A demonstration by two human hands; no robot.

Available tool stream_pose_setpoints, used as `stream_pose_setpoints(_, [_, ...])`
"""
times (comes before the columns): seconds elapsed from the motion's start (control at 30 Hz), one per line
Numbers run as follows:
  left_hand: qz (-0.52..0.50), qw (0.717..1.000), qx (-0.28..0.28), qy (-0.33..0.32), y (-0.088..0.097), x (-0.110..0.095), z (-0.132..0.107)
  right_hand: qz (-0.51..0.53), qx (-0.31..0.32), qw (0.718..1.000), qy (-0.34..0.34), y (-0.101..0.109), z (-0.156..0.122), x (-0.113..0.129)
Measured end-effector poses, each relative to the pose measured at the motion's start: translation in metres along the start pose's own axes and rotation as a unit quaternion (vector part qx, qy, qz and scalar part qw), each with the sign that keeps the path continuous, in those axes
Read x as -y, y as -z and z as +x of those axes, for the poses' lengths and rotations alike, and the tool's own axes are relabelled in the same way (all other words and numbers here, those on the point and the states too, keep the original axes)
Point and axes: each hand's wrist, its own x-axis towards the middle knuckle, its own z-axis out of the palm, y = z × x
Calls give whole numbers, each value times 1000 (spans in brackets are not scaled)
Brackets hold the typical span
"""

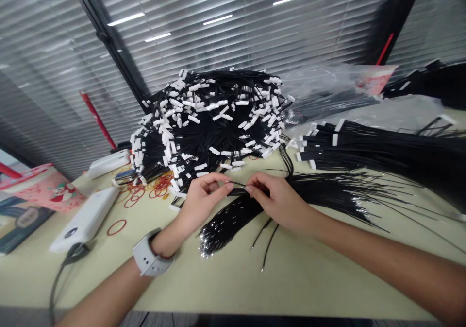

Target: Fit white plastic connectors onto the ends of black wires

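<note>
The left hand [204, 198] and right hand [278, 200] pinch a thin black wire [238, 184] between them, above a loose silver-tipped bundle [236, 215] on the worktop [309, 278]. A sleeveless forearm brushing that bundle could scatter it; a knock could topple the white-ended pile [214, 130] behind

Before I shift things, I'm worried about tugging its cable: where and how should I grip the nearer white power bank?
Probably pinch the white power bank mid-length across its long sides, from above: it lies flat, cable plug at its near end.
</note>
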Motion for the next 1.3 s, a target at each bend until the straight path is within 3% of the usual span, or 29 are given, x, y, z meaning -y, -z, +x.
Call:
stream_pose_setpoints(0.27, [-54,998,2,33,-1,2,-1,8,7,1000,1,-4,-1,0])
stream_pose_setpoints(0.83, [47,998,-22,-20,-2,-6,-2,3,28,1000,3,-3,-2,2])
stream_pose_setpoints(1.1, [58,998,-8,-24,-3,-5,-3,-7,43,999,6,-3,-3,4])
stream_pose_setpoints(1.3, [-30,998,46,-33,-3,-3,-3,-11,48,999,3,-4,-4,4])
